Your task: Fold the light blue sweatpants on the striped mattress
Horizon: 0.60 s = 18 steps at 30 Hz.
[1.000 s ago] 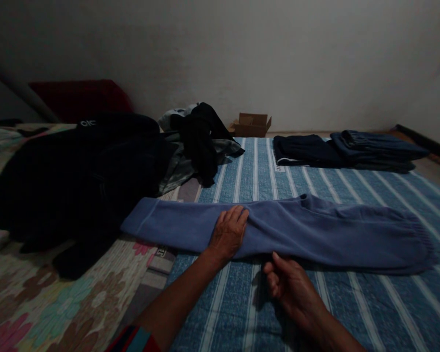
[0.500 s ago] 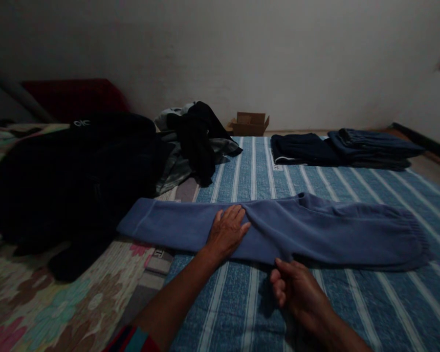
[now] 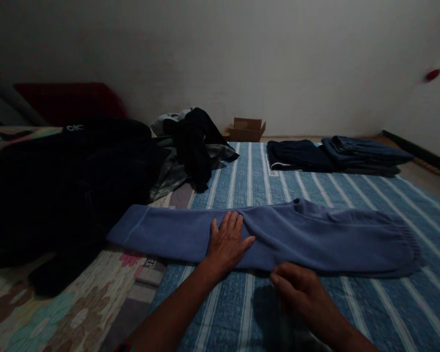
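Observation:
Blue fleece trousers point(image 3: 315, 237) lie folded lengthwise across the blue striped blanket point(image 3: 352, 303). My left hand point(image 3: 227, 242) rests flat on their middle, fingers spread and open. My right hand point(image 3: 300, 293) is at the near edge of the trousers, fingers curled and touching the hem of the fabric; what the fingertips pinch is hidden.
A big heap of dark clothes point(image 3: 66, 186) fills the left side on a flowered quilt point(image 3: 58, 313). Black and grey garments point(image 3: 194, 146) lie behind. Folded dark blue clothes point(image 3: 337, 156) are stacked at the far right. A small cardboard box point(image 3: 245, 129) stands by the wall.
My left hand has flattened and spread on the trousers. My right hand slid a little right along the near edge. The view tilted slightly down.

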Available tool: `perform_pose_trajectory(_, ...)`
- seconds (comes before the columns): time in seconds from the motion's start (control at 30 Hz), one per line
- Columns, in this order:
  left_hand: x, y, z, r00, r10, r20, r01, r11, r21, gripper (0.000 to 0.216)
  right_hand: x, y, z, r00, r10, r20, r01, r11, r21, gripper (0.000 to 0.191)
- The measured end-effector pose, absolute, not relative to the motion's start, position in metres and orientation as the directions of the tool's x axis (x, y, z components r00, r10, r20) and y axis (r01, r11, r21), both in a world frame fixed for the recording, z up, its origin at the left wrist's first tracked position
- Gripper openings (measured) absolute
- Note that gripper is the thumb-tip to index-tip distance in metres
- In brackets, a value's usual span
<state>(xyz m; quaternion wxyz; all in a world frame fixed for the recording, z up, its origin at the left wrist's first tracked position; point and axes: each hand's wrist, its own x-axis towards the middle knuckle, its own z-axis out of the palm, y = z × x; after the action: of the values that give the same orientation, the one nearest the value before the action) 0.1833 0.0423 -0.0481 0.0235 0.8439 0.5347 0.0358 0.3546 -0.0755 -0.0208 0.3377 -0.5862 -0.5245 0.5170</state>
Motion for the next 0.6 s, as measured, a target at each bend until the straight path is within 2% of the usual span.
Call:
perform_pose_trajectory(0.07,0.182,0.043,-0.05,0.427,0.903,0.053,0.9,-0.43,0.073,0.065,0.37,-0.053,-0.011,-0.11,0.993,0.051,0.546,0.104,-0.831,0.027)
perform_pose_trajectory(0.1,0.182,0.043,-0.051,0.428,0.902,0.06,0.9,-0.431,0.07,0.065,0.378,-0.037,-0.009,-0.128,0.981,0.147,0.643,0.195,-0.74,0.027)
perform_pose_trajectory(0.17,0.181,0.043,-0.052,0.43,0.9,0.072,0.899,-0.434,0.063,0.064,0.392,0.0,-0.007,-0.135,0.964,0.229,0.823,0.238,-0.516,0.025)
perform_pose_trajectory(0.27,0.18,0.042,-0.053,0.434,0.897,0.081,0.897,-0.439,0.059,0.065,0.405,0.052,-0.012,-0.219,0.969,0.112,0.934,0.242,-0.265,0.024)
perform_pose_trajectory(0.33,0.179,0.042,-0.054,0.432,0.898,0.083,0.897,-0.437,0.064,0.066,0.407,0.075,-0.016,-0.265,0.964,0.037,0.941,0.266,-0.207,0.02)
perform_pose_trajectory(0.43,0.179,0.04,-0.054,0.43,0.899,0.085,0.897,-0.436,0.074,0.067,0.407,0.088,-0.018,-0.3,0.953,-0.036,0.94,0.289,-0.181,0.018)
perform_pose_trajectory(0.6,0.178,0.039,-0.052,0.429,0.899,0.084,0.895,-0.436,0.097,0.068,0.403,0.086,-0.016,-0.289,0.956,-0.059,0.945,0.275,-0.175,0.023)
